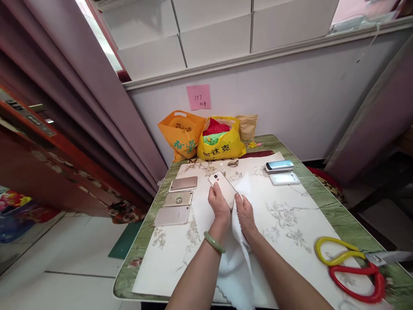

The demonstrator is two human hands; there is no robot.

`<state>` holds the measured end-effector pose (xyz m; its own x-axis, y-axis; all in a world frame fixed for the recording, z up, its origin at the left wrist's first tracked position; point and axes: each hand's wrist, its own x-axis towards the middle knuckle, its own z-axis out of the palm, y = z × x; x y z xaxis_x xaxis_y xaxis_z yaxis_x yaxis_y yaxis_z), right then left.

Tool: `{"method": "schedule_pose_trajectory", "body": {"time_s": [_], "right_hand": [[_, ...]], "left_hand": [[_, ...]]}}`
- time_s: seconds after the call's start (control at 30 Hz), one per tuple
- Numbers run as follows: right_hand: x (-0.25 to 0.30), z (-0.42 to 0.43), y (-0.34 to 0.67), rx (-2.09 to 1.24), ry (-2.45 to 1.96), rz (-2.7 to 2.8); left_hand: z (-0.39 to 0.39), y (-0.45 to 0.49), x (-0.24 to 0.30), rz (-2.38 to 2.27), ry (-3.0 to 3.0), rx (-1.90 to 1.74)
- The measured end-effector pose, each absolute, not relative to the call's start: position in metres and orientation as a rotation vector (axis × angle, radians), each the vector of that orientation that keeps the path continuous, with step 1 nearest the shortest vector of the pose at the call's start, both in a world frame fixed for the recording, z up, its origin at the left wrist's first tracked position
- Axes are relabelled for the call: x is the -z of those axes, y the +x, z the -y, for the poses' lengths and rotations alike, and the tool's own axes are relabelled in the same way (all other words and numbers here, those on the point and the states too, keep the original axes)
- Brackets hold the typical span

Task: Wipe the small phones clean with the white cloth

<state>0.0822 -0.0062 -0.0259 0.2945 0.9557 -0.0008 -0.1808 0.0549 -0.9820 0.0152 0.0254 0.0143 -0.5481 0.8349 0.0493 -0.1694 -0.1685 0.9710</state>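
A light gold smartphone (226,188) is held in my left hand (219,202), its camera side facing up and tilted over the table. My left fingers wrap its lower left side, with the thumb lying on the back. My right hand (245,212) grips a white cloth (237,262) against the phone's lower right edge. The cloth hangs down between my forearms toward the table's front edge, and part of it shows behind the phone. Left of my hands, three phones lie in a column: a rose-gold one (183,184), a gold one with a ring holder (178,199) and a pale pink one (172,215).
Scissors (351,262) with yellow and red handles lie at the front right. A blue-topped phone (280,165) and a white one (284,178) rest at the right back. An orange bag (182,135), a yellow bag (221,144) and a brown paper pouch (248,127) stand along the wall.
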Motion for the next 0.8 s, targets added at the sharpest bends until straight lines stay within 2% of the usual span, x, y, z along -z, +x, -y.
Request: {"method": "schedule_pose_trajectory", "body": {"time_s": [0.2,0.33,0.47,0.57,0.8], "right_hand": [[0.022,0.0,0.098,-1.22,-1.066,0.51],[0.018,0.002,0.103,-1.19,-1.068,0.707],[0.014,0.004,0.105,-1.12,-1.033,0.976],[0.013,0.005,0.107,-1.149,-1.0,0.956],[0.012,0.001,0.102,-1.217,-1.0,0.57]], "left_hand": [[0.025,-0.022,-0.029,-1.179,1.017,-1.277],[0.029,-0.066,-0.055,-1.092,1.126,-0.801],[0.01,-0.07,-0.08,-1.25,1.499,-0.437],[0.004,-0.052,-0.082,-1.251,1.686,-0.422],[0.006,-0.021,-0.048,-1.362,1.607,-0.68]]}}
